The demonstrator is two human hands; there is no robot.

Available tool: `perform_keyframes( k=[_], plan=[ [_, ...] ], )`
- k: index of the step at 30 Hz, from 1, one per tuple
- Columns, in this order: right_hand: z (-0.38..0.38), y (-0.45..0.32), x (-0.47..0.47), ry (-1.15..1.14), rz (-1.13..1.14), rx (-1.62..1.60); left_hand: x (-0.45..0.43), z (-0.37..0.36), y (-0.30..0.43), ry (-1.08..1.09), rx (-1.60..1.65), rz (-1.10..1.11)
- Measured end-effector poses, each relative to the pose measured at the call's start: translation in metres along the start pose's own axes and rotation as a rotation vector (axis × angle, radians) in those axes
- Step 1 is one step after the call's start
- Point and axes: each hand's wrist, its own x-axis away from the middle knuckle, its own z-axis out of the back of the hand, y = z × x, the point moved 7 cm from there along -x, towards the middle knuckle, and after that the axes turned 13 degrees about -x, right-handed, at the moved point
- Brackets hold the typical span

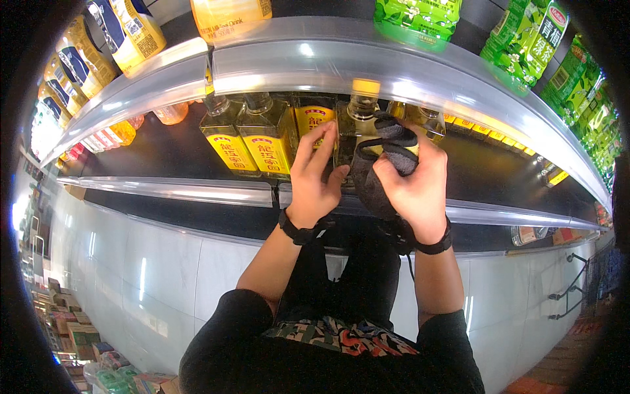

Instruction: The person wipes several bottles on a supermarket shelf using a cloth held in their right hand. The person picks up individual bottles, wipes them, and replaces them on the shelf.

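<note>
My right hand (418,182) grips a dark grey cloth (376,184), bunched up, in front of the bottles on a black shelf. To its left, my left hand (317,175) has its fingers bent beside a square glass bottle with a yellow cap (364,101); whether the fingertips touch the glass I cannot tell. Further left stand square glass bottles with yellow labels (268,152), side by side. Another yellow-labelled bottle (315,118) is partly hidden behind my left hand. The cloth and my right hand cover the lower part of the bottles behind them.
A clear plastic shelf edge (325,61) curves above the bottles, below green tea bottles (524,47) and milk tea bottles (231,19). Orange drink bottles (120,133) stand at the left. A lower shelf edge (197,189) runs beneath. A wheeled metal cart (571,290) is at the right.
</note>
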Motion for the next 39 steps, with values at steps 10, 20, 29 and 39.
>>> perform_keyframes(
  k=[10, 20, 29, 39],
  plan=[
    [0.015, -0.011, 0.011, 0.187, 0.338, 0.138, 0.011, -0.011, 0.019, 0.210, -0.202, -0.012],
    [-0.019, -0.027, 0.003, -0.038, 0.515, 0.310, 0.007, -0.017, 0.016, 0.245, -0.234, 0.014],
    [-0.031, -0.015, 0.012, -0.123, 0.441, 0.321, 0.005, -0.008, 0.009, 0.158, -0.104, -0.044],
    [-0.029, 0.030, 0.033, -0.097, 0.129, -0.046, 0.017, -0.003, 0.002, 0.045, -0.048, -0.033]
  ],
)
